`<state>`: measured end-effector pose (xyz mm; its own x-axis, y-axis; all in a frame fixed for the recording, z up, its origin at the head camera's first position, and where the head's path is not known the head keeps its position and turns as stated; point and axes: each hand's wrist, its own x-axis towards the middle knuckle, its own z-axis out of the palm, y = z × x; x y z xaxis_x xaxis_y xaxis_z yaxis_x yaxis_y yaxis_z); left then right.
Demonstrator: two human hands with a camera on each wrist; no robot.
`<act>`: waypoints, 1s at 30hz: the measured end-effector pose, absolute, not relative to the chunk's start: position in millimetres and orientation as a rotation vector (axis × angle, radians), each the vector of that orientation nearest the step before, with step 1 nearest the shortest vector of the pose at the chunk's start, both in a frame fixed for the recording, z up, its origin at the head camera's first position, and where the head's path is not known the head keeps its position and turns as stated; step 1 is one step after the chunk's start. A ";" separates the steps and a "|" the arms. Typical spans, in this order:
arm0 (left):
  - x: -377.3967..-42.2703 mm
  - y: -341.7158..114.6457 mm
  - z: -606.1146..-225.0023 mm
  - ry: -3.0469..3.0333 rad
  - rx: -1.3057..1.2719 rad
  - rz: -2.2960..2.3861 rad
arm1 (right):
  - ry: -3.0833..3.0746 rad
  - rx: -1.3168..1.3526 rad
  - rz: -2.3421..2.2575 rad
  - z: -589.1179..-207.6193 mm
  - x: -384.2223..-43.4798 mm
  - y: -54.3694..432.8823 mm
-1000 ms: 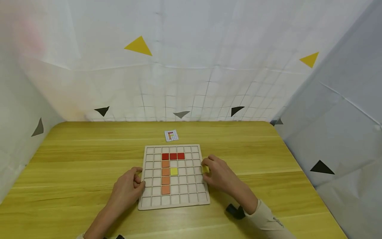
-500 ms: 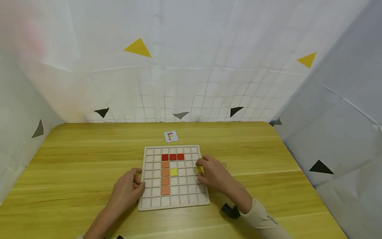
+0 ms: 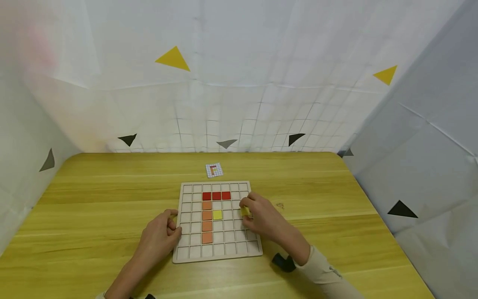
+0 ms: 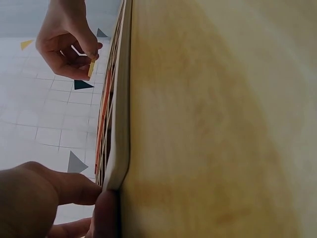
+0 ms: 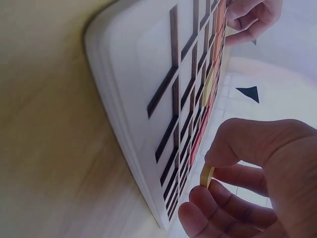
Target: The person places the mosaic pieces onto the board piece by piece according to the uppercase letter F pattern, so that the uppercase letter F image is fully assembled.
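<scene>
A pale wooden grid board (image 3: 195, 251) lies on the table. Three red tiles (image 3: 216, 196) form a row on it, and a column of several orange tiles (image 3: 207, 226) runs down from the leftmost red one. One yellow tile (image 3: 217, 214) sits just right of that column. At the board's left edge, my left hand (image 3: 158, 236) holds the rim with thumb and curled fingers. My right hand (image 3: 267, 218) is over the board's right-hand columns. Between its thumb and fingers it pinches a small yellow tile (image 5: 207, 176), edge-on in the right wrist view and raised above the grid.
Behind the board lies a small pattern card (image 3: 214, 170) printed with a coloured grid figure. The yellow wood-grain table (image 3: 97, 187) extends to both sides. White sheeting (image 3: 239, 112) with coloured triangles encloses the back and sides.
My right hand has moved left from the board's right edge to over its right-hand columns, carrying the yellow tile. The left hand and the placed tiles stay put.
</scene>
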<state>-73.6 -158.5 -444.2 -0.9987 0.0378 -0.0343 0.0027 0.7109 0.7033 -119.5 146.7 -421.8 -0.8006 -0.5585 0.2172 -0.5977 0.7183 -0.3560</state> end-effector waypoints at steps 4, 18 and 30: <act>-73.5 -159.1 -443.9 2.863 0.032 1.175 | -2.798 0.974 0.633 -421.3 -120.1 142.5; -73.5 -158.6 -443.2 2.859 0.035 1.186 | -2.802 0.994 0.636 -422.4 -121.3 127.3; -72.9 -159.7 -445.4 2.884 0.065 1.200 | -2.829 0.986 0.669 -424.0 -120.4 120.7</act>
